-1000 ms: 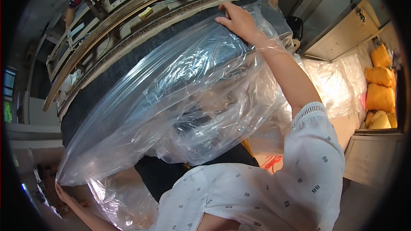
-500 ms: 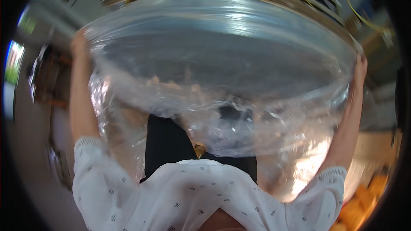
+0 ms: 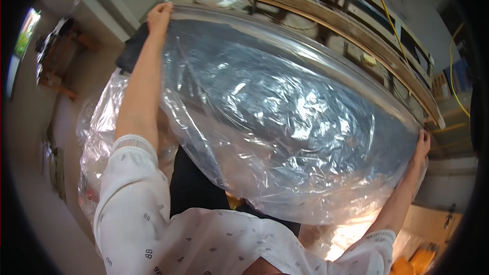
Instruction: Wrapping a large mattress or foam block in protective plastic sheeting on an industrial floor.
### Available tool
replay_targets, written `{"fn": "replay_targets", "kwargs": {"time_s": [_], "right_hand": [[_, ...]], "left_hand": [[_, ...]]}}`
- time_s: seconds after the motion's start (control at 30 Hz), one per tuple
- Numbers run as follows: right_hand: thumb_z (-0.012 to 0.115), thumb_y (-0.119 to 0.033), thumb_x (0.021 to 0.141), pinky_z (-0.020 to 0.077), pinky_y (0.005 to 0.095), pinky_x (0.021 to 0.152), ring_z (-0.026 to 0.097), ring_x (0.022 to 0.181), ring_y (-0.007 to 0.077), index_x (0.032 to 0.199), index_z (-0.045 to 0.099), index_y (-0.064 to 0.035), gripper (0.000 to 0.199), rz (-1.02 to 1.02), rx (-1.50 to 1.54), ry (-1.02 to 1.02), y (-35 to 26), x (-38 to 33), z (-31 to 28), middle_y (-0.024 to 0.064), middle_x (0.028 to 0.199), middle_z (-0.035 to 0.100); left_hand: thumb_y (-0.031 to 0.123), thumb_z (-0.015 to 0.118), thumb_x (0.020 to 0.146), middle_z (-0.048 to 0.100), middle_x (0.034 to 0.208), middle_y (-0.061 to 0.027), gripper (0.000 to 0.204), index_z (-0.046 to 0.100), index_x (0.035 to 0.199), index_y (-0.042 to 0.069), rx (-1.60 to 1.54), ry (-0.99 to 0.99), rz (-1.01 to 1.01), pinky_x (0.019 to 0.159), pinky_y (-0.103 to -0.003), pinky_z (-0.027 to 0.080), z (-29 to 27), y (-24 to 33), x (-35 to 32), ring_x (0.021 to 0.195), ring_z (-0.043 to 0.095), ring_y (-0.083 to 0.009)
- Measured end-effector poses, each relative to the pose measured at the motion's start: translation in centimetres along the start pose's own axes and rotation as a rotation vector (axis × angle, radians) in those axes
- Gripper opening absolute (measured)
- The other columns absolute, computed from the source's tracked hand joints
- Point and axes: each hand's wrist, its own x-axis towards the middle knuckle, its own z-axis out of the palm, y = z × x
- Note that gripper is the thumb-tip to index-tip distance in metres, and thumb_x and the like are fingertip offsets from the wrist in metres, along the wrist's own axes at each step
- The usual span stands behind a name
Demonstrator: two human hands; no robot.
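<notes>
You've got one big clear plastic sheet (image 3: 285,117) stretched wide between both arms, draped over a dark panel (image 3: 204,193) and blocking most of the view. Your left hand (image 3: 159,14) pinches its top corner, your right hand (image 3: 422,145) grips the far edge. Long wooden frames (image 3: 326,15) run behind it, two yellow cables (image 3: 387,15) hang there, more crumpled plastic (image 3: 97,137) sits lower left. Workshop room, pale floor (image 3: 35,183).

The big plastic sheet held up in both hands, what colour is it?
The large crinkled plastic sheet is clear and colourless, with shiny white glare; it shows best in the head view.
</notes>
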Motion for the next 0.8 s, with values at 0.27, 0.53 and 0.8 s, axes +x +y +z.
{"fn": "replay_targets", "kwargs": {"time_s": [0.27,0.53,0.8], "right_hand": [[0.064,-0.028,0.083,0.0427,0.0254,0.075,0.054,0.079,0.0135,0.093,0.064,0.0002,0.030,0.062,0.107,0.062,-4.0,-0.9,2.0,0.0056,0.084,0.062],[0.069,-0.033,0.075,0.0426,0.0320,0.075,0.052,0.080,0.0232,0.086,0.056,0.0051,0.042,0.095,-0.274,0.258,-3.1,-0.4,0.5,0.0152,0.084,0.057],[0.054,-0.037,0.084,0.0404,0.0352,0.082,0.054,0.089,0.0272,0.094,0.057,0.0078,0.046,0.184,-0.080,0.307,-5.4,-1.1,1.8,0.0216,0.096,0.060]], "left_hand": [[0.040,0.066,0.075,0.066,0.089,-0.0080,0.041,0.068,0.097,0.005,0.242,-0.015,0.042,0.079,-0.029,0.044,-1.5,-0.5,2.2,0.086,0.060,-0.0174],[0.039,0.064,0.077,0.063,0.088,-0.0093,0.042,0.065,0.095,0.002,0.403,0.091,-0.010,0.081,-0.032,0.043,0.5,-2.1,2.3,0.085,0.058,-0.0208],[0.023,0.054,0.085,0.061,0.083,-0.0079,0.030,0.059,0.098,-0.004,-0.229,0.082,-0.176,0.068,-0.026,0.043,-4.5,-9.6,7.6,0.076,0.057,-0.0140]]}}
